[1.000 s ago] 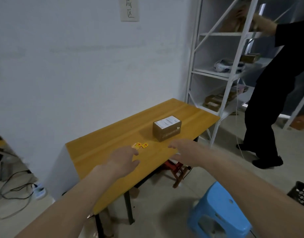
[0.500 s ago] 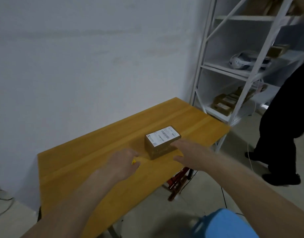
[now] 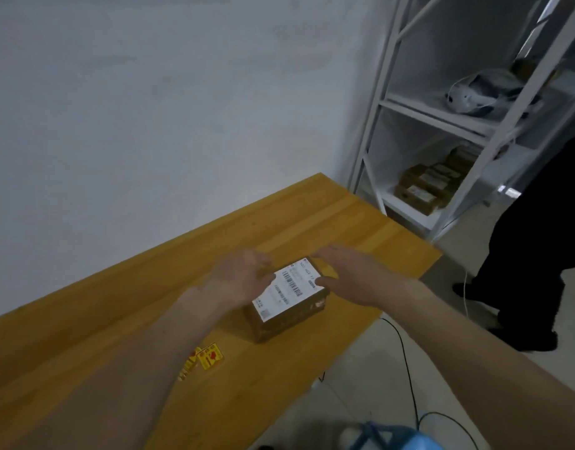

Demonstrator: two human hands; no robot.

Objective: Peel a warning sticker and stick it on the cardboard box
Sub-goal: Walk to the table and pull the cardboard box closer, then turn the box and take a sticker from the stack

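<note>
Both hands, left (image 3: pixel 239 282) and right (image 3: pixel 354 274), grasp one box (image 3: pixel 287 305) near the table's (image 3: pixel 85 336) front edge; two stickers (image 3: pixel 205 356) lie beside it.

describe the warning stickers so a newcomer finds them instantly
Start at the wooden table by the white wall. Nearer its front edge than the cardboard box that both hands flank, the stickers lie flat, partly hidden by the left forearm. They are small yellow rectangles with red marks, the only yellow things on the tabletop.
</note>
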